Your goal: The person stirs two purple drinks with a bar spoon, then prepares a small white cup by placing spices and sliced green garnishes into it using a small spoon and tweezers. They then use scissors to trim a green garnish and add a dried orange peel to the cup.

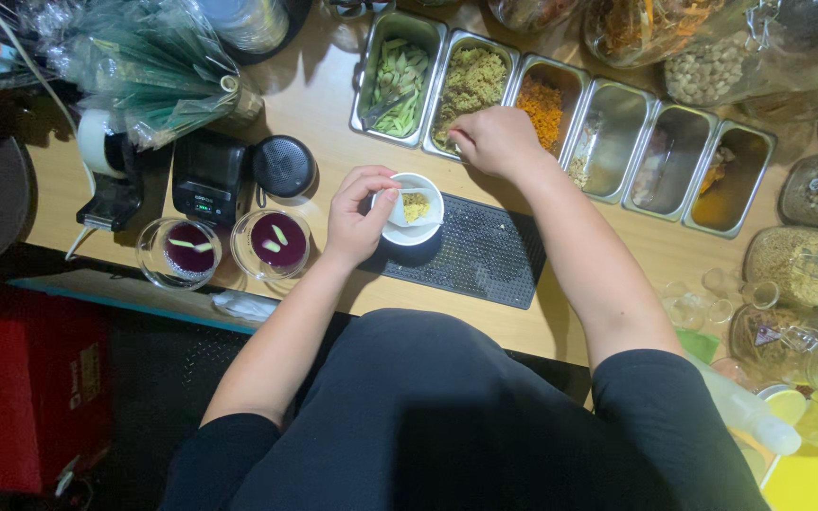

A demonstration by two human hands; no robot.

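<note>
Cup, white, is held on the black mat near the front of the counter; a little yellow crumble lies in it, over a white paper liner. Left hand is closed on the cup's rim and the liner's edge, thumb and fingers pinching. Right hand is set over the second tray, fingers bunched down into a pale green-yellow crumble; whether anything is pinched cannot be told.

Step judged: filling the cup by pinches from the tray. Next move would call for a short carry back to the cup, kept low, with the cup steadied.

Trays in a row, steel: first holds green strips; third an orange crumble; the three further right look nearly bare, contents too dim to name. Two glass bowls left of the cup hold dark purple liquid with pale slivers floating. Jars of grains and seeds are stood at the right edge.
</note>
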